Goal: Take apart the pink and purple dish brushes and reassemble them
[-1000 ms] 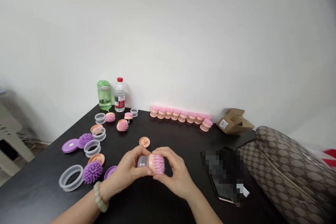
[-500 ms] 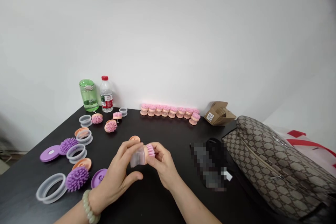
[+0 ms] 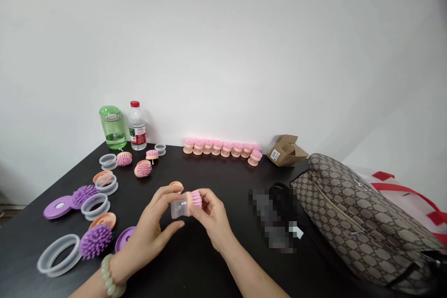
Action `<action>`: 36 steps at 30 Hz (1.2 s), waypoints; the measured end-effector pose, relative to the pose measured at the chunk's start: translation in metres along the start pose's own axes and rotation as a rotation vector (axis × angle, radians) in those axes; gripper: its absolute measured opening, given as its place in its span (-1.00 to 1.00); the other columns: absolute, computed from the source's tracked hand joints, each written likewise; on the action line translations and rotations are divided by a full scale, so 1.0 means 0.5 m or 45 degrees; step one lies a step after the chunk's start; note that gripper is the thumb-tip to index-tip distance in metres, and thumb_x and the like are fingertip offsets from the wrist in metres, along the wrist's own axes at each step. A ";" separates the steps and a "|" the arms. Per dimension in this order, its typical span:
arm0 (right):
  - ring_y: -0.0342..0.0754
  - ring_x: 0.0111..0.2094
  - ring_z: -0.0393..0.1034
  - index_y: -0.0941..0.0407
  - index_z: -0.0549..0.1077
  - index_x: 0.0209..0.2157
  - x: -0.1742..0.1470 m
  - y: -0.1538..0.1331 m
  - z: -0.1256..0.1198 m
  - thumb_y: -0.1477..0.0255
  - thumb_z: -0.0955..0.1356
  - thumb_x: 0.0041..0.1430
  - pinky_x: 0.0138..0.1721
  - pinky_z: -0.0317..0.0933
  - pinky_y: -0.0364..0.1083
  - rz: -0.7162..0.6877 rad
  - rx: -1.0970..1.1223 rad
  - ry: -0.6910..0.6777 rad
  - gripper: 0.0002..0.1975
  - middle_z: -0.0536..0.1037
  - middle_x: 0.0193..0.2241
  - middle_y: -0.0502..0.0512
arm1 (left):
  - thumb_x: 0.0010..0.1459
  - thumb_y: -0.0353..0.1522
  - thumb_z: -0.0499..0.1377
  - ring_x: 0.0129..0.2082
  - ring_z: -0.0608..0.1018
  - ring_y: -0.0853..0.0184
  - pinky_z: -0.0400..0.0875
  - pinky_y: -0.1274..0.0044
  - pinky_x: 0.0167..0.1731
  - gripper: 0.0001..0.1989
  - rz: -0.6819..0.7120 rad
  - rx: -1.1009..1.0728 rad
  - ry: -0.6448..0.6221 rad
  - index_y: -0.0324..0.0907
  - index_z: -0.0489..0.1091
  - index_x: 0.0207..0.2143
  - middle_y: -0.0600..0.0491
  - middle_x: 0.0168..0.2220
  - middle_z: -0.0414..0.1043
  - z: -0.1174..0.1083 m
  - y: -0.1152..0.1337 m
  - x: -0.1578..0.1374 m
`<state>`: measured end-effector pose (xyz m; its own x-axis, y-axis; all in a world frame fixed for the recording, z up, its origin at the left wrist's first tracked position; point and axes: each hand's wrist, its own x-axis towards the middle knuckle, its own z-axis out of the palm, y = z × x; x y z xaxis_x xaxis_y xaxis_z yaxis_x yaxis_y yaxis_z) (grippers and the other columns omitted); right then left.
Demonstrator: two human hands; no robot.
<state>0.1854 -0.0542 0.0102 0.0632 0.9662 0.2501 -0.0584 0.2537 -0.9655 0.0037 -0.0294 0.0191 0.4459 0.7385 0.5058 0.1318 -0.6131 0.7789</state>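
My right hand (image 3: pixel 214 219) pinches a small brush head (image 3: pixel 196 199) with pink bristles and a peach base, tilted on its side above the table. A clear plastic ring (image 3: pixel 179 207) sits against the base, pointing left. My left hand (image 3: pixel 153 223) curves loosely around the ring with thumb and fingers apart; whether the fingertips touch its upper edge I cannot tell. Just behind these fingers lies a peach cap (image 3: pixel 175 185), partly hidden. A purple cap (image 3: pixel 123 240) shows beside my left wrist.
Purple brush heads (image 3: pixel 96 241), clear rings (image 3: pixel 59 255) and pink brush heads (image 3: pixel 143 169) lie on the left. By the wall stand a green bottle (image 3: pixel 113 128), a water bottle (image 3: pixel 137 128) and a row of pink brushes (image 3: pixel 226 149). A carton (image 3: pixel 287 151) and patterned bag (image 3: pixel 359 223) are right.
The clear ring now sits squarer to the brush base and shows more plainly. Both hands keep nearly the same pose, while the whole view has shifted slightly.
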 end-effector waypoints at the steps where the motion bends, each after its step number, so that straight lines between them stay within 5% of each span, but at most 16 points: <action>1: -0.06 -0.34 0.42 0.08 0.44 -0.26 -0.001 -0.001 0.001 0.25 0.48 0.01 -0.28 0.32 -0.10 -0.021 -0.031 0.010 -0.71 0.52 -0.36 0.01 | 0.21 -0.26 0.23 0.19 0.37 0.08 0.30 0.30 0.15 -0.60 -0.038 -0.064 0.000 -0.04 0.33 0.09 -0.07 0.17 0.32 -0.001 0.000 0.001; 7: -0.05 -0.32 0.40 0.07 0.44 -0.24 -0.005 -0.004 0.000 0.33 0.48 -0.05 -0.25 0.31 -0.09 -0.167 -0.268 0.050 -0.70 0.52 -0.33 0.02 | 0.35 -0.10 -0.01 -0.33 0.51 0.27 0.44 0.48 -0.29 -0.66 -0.413 -0.101 -0.075 -0.14 0.40 -0.17 0.06 -0.31 0.47 -0.011 0.007 0.012; 14: -0.09 -0.40 0.36 0.08 0.43 -0.30 0.001 0.006 -0.001 0.26 0.46 -0.01 -0.36 0.27 -0.13 -0.079 -0.188 0.074 -0.74 0.49 -0.41 -0.02 | 0.14 -0.28 0.28 0.02 0.49 0.09 0.41 0.32 0.02 -0.77 0.048 0.200 0.073 -0.04 0.43 -0.13 -0.03 -0.04 0.47 -0.001 -0.016 0.001; 18: -0.08 -0.38 0.36 0.08 0.44 -0.28 -0.004 -0.001 0.003 0.28 0.48 -0.04 -0.34 0.29 -0.12 -0.149 -0.273 0.098 -0.71 0.49 -0.39 -0.01 | 0.24 -0.13 0.16 -0.05 0.53 0.12 0.45 0.38 -0.07 -0.63 -0.197 0.031 0.026 -0.08 0.36 0.04 -0.04 -0.03 0.48 -0.008 -0.010 0.004; 22: -0.04 -0.33 0.41 0.08 0.45 -0.24 -0.006 -0.012 0.003 0.29 0.49 -0.03 -0.27 0.32 -0.08 -0.211 -0.325 0.098 -0.69 0.52 -0.34 0.03 | 0.34 -0.07 0.00 -0.29 0.51 0.24 0.42 0.49 -0.26 -0.62 -0.454 -0.128 -0.058 -0.15 0.43 -0.23 0.05 -0.31 0.50 -0.013 0.001 0.012; 30: -0.02 -0.30 0.46 0.07 0.47 -0.23 -0.001 0.003 -0.005 0.40 0.45 -0.04 -0.25 0.35 -0.08 -0.250 -0.373 0.117 -0.74 0.54 -0.32 0.05 | 0.11 -0.28 0.28 -0.14 0.53 0.17 0.43 0.38 -0.08 -0.77 -0.262 -0.070 -0.099 -0.11 0.42 -0.17 0.01 -0.17 0.51 -0.010 -0.002 0.015; 36: -0.02 -0.33 0.51 0.10 0.50 -0.23 0.002 0.028 -0.015 0.37 0.40 0.11 -0.27 0.40 -0.08 -0.206 -0.346 0.167 -0.83 0.57 -0.35 0.09 | -0.11 -0.57 0.22 -0.22 0.48 0.28 0.43 0.45 -0.18 -0.53 -0.258 -0.001 -0.300 -0.09 0.36 -0.11 0.06 -0.15 0.43 0.030 -0.008 -0.007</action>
<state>0.1919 -0.0502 -0.0036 0.1785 0.8958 0.4070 0.2296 0.3643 -0.9025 0.0148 -0.0336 0.0085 0.6039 0.7599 0.2405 0.2380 -0.4599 0.8555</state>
